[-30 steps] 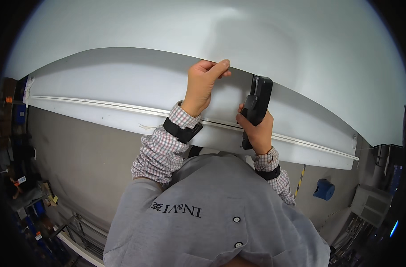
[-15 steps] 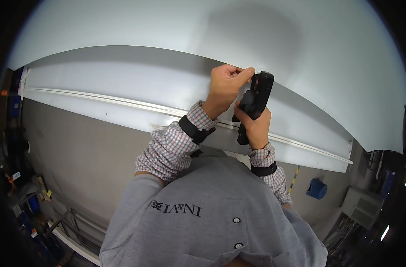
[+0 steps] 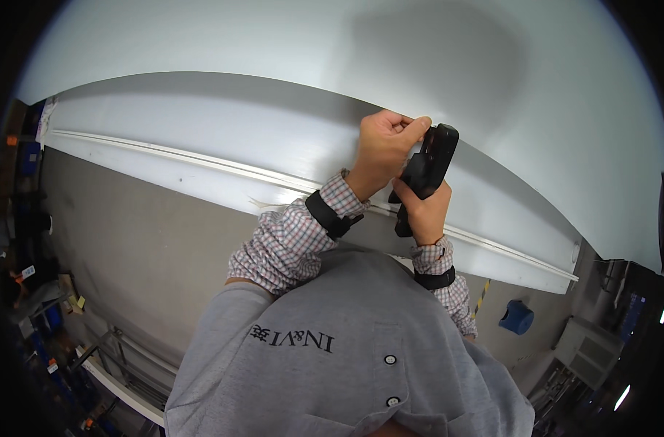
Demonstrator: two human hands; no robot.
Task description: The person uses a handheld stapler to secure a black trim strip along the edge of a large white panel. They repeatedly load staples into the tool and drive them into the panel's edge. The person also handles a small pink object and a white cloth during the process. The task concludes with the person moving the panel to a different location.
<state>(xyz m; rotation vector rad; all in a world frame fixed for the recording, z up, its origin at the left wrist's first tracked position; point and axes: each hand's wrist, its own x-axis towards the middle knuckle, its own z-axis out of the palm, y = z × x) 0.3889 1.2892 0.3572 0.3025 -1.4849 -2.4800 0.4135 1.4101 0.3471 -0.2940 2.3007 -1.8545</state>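
Note:
My right hand is wrapped around the grip of a black handheld tool; its exact kind is not clear. The tool has a long, blocky head that tilts up toward a large pale sheet. Beside that head, my left hand is closed in a pinch at the sheet's near edge, thumb and forefinger together. The fingertips almost touch the tool's top, and the exact hold there is partly hidden. Below the sheet's edge runs a white panel.
Thin white rails cross the panel lengthwise. A blue bin stands on the grey floor at right, near a yellow-black striped strip. Metal framing is at lower left. Dark shelving with blue items lines the left.
Both hands and the black tool appear slightly farther right and lower in the picture, as the whole view has shifted a little. Their holds look the same.

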